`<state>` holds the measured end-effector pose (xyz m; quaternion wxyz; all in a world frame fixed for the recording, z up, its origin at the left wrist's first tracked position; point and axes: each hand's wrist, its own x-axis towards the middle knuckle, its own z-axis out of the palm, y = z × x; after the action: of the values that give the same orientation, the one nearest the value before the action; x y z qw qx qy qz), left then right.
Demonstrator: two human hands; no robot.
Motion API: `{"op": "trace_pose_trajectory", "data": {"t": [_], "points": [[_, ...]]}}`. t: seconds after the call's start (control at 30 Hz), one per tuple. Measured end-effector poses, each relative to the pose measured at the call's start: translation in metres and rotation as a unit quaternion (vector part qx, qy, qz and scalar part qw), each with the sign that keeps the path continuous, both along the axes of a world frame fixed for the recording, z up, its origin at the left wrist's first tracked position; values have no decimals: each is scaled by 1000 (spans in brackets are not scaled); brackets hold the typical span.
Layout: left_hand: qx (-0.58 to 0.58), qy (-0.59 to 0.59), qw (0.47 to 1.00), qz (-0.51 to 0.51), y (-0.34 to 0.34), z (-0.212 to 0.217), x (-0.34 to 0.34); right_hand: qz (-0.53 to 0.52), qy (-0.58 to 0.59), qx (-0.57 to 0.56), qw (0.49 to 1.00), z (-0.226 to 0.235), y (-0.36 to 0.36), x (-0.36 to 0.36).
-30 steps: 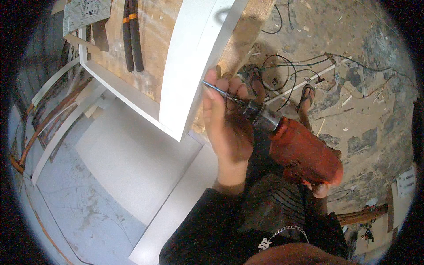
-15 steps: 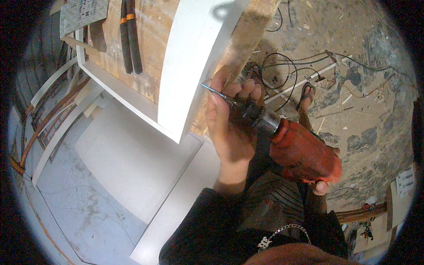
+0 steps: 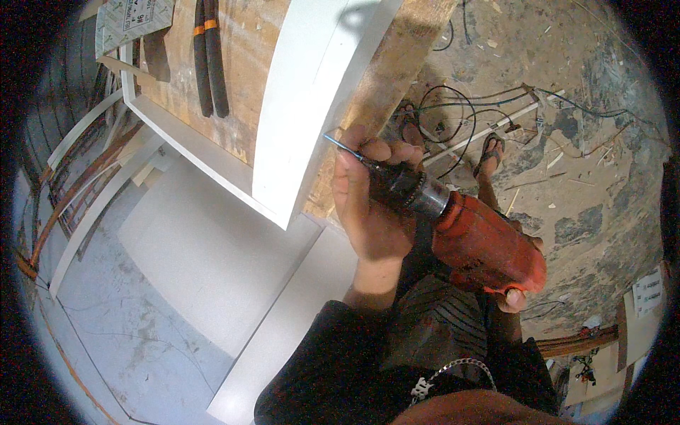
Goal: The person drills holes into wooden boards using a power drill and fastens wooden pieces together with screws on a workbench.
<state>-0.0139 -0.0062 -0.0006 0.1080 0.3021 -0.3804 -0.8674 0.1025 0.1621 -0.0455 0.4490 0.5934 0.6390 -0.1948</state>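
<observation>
Draws the left hand (image 3: 375,212) slightly back along the drill bit (image 3: 338,144), toward the chuck (image 3: 429,196), since one second ago; keeps the red drill (image 3: 489,241) almost in place, in front of the body, pointing up and left at the white trim (image 3: 301,113). Curls the left fingers around the single bit, just ahead of the single chuck, with the tip poking out past thumb and forefinger. Grasps the rear of the one drill in the right hand (image 3: 511,301).

Counts two black handles (image 3: 210,71) with orange bands on the wooden top (image 3: 244,64), one printed package (image 3: 134,30) to their left, one silver chain (image 3: 464,363) at the neck, two sandalled feet (image 3: 490,152) on the floor (image 3: 574,170); loses count of the scraps there.

Hides most of the right hand behind the drill, with only some fingers in sight. Cuts off handles, package and trim at the upper edge. Leaves the farther foot dim and partly covered, and the bit's rear lost in shadow between the left fingers. Cannot tell touching from merely overlapping at bit tip and trim.
</observation>
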Motion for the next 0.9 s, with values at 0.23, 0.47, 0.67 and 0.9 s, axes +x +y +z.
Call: {"op": "trace_pose_trajectory", "data": {"t": [0.23, 0.47, 0.67, 0.9], "points": [[11, 10, 1000, 8, 1, -2, -1, 21, -42, 27, 999, -2, -9, -9], [32, 26, 999, -11, -2, 0, 0, 32, -73, 50, 996, 1, -10, -19], [24, 9, 1000, -8, 0, -1, 0, 36, -99, 68, 992, -1, -12, -21], [20, 13, 1000, -4, -1, -4, 1, 40, -115, 81, 989, 1, -14, -26]]}}
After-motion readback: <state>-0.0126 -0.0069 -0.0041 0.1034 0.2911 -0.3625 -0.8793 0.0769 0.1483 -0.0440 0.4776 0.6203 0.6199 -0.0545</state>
